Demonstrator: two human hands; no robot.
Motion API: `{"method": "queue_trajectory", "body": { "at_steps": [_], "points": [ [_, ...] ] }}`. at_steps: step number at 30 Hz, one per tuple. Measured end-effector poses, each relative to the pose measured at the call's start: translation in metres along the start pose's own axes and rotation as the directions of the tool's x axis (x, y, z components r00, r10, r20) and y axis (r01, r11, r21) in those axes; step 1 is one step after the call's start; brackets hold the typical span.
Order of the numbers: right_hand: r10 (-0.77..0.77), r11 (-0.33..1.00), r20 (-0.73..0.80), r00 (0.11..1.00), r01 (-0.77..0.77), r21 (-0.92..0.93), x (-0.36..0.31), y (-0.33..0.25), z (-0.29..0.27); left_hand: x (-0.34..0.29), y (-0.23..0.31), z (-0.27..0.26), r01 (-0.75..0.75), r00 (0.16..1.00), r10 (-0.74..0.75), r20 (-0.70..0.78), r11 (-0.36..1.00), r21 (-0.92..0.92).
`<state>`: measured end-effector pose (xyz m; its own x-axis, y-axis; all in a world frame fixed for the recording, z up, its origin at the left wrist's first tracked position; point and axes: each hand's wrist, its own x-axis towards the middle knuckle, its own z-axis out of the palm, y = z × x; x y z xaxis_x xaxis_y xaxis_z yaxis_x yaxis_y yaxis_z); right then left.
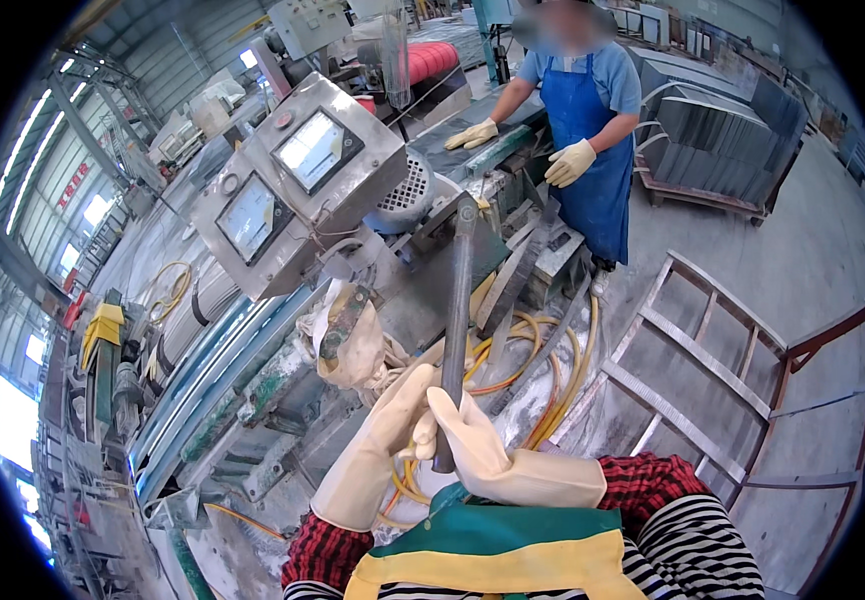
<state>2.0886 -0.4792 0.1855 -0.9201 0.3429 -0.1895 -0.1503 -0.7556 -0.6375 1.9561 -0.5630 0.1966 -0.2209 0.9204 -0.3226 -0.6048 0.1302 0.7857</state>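
A long grey bar runs toward me from the machine, its lower end between my two gloved hands. My left hand, in a cream rubber glove, closes against the bar from the left, fingertips curled at its side. From the right, my right hand is closed on the same bar, the thumb laid along it. The far sides of the fingers are hidden. Just beyond my left hand, a dirty cream cloth bundle hangs on the machine. Red plaid cuffs cover my wrists, and a green and yellow apron covers my front.
A metal control box with two screens stands ahead, beside a motor. Yellow hoses lie on the floor. A metal frame is at right. Across the machine is a co-worker in a blue apron, near stacked slabs.
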Motion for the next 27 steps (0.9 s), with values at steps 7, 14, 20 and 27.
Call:
{"method": "queue_trajectory", "body": {
  "at_steps": [7, 14, 20, 27],
  "points": [
    [-0.048, 0.998, -0.004, 0.999, 0.048, -0.028, 0.005, 0.007, -0.018, 0.078, 0.032, 0.052, -0.168, 0.975, 0.159, -0.155, 0.985, -0.047],
    [-0.156, 0.967, -0.015, 0.988, 0.149, -0.208, 0.012, 0.009, -0.038, 0.1, 0.023, 0.067, -0.225, 0.946, 0.255, -0.202, 0.961, 0.158],
    [-0.117, 0.96, -0.033, 0.993, 0.104, -0.26, 0.004, -0.005, -0.052, 0.104, 0.016, 0.081, -0.277, 0.914, 0.312, -0.259, 0.947, 0.166],
    [-0.004, 0.903, -0.134, 0.991, -0.054, -0.426, 0.004, -0.036, -0.103, 0.145, -0.022, 0.082, -0.501, 0.844, 0.505, -0.182, 0.863, 0.069]
  ]
}}
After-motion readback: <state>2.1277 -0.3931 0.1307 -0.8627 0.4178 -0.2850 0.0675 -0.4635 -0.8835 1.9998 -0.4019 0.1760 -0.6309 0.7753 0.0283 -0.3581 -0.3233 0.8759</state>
